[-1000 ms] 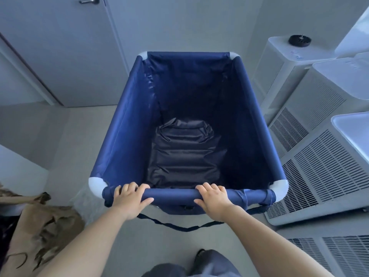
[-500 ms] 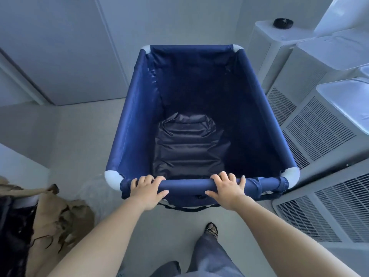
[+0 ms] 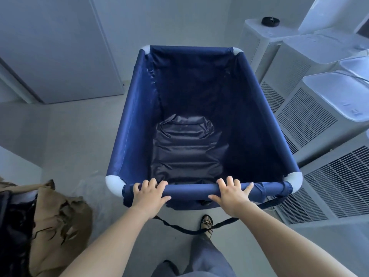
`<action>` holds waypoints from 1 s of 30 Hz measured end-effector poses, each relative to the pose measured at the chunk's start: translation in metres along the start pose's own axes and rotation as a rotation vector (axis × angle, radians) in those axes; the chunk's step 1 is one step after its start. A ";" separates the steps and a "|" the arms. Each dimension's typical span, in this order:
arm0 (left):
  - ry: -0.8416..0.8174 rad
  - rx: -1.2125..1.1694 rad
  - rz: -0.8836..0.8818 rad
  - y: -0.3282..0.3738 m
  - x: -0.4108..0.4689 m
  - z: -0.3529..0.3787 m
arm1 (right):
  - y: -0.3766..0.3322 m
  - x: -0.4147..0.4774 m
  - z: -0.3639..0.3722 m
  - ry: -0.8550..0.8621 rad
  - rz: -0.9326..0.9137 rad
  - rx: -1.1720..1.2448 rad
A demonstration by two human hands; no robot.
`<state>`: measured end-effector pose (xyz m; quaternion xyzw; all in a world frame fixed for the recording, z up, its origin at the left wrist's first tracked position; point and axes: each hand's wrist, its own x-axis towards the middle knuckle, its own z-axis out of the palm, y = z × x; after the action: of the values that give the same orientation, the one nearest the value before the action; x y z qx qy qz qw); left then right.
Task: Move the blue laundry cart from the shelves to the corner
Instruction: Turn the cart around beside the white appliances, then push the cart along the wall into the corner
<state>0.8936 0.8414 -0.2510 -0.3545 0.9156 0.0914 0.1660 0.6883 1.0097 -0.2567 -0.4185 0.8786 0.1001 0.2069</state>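
The blue laundry cart (image 3: 135, 124) fills the middle of the view, a deep fabric bin with white corner joints. A dark folded liner lies on its bottom. My left hand (image 3: 148, 194) grips the near top rail left of centre. On the same rail, right of centre, my right hand (image 3: 231, 194) holds with its fingers curled over the bar. A dark strap (image 3: 179, 228) hangs from the cart's near side down to the floor by my sandalled foot.
White appliances with vent grilles (image 3: 311, 116) stand in a row close along the cart's right side. A white door (image 3: 60, 56) and wall lie ahead. Brown crumpled paper and a dark bag (image 3: 54, 226) sit at the lower left. Pale floor (image 3: 75, 136) opens to the left.
The cart has rolled forward toward the far wall with both hands still on the rail. My right foot has stepped forward under the rail, and the strap now trails on the floor.
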 end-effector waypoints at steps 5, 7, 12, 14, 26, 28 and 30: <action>-0.026 -0.005 0.028 -0.005 0.005 0.002 | 0.001 0.001 -0.001 -0.010 -0.014 0.003; -0.021 -0.004 0.031 -0.006 0.010 0.001 | 0.002 0.006 -0.004 -0.006 -0.024 -0.008; -0.020 -0.021 0.027 -0.009 0.035 -0.007 | 0.004 0.031 -0.017 0.011 -0.046 -0.020; -0.020 -0.028 0.023 -0.009 0.048 -0.013 | 0.008 0.047 -0.025 0.049 -0.089 -0.040; -0.060 -0.114 -0.019 -0.016 0.148 -0.059 | 0.022 0.159 -0.085 0.093 -0.209 -0.089; -0.065 -0.114 -0.039 -0.015 0.163 -0.065 | 0.024 0.177 -0.095 0.088 -0.225 -0.102; -0.066 -0.110 -0.056 -0.015 0.177 -0.070 | 0.025 0.193 -0.104 0.083 -0.239 -0.112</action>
<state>0.7642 0.7013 -0.2521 -0.3852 0.8930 0.1486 0.1788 0.5304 0.8551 -0.2502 -0.5350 0.8232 0.1063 0.1573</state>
